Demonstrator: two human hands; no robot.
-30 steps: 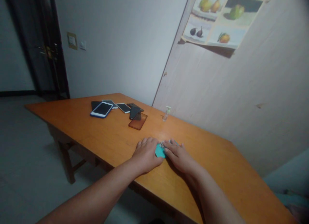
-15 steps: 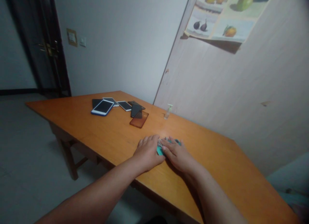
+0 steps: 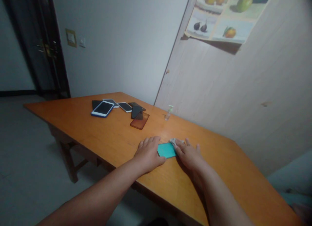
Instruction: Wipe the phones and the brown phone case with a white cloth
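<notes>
A teal phone [image 3: 166, 150], or a phone in a teal case, lies flat on the wooden table [image 3: 109, 138] with its plain back upward. Around its left end my left hand [image 3: 148, 154] is closed, thumb at the near edge and fingers at the far side. My right hand [image 3: 190, 154] rests over the phone's right end and presses a crumpled whitish cloth or tissue [image 3: 173, 142] against it. That end of the phone is hidden under the fingers.
Several phones, one a white phone in a blue case [image 3: 102, 109], lie at the far left. Beside them are a dark phone [image 3: 136, 111] and a translucent brown phone case [image 3: 140, 122]. A small clear pump bottle [image 3: 168, 113] stands near the wall.
My right hand has slid right along the phone with the cloth, uncovering more of the teal back. My left hand stays at the left end.
</notes>
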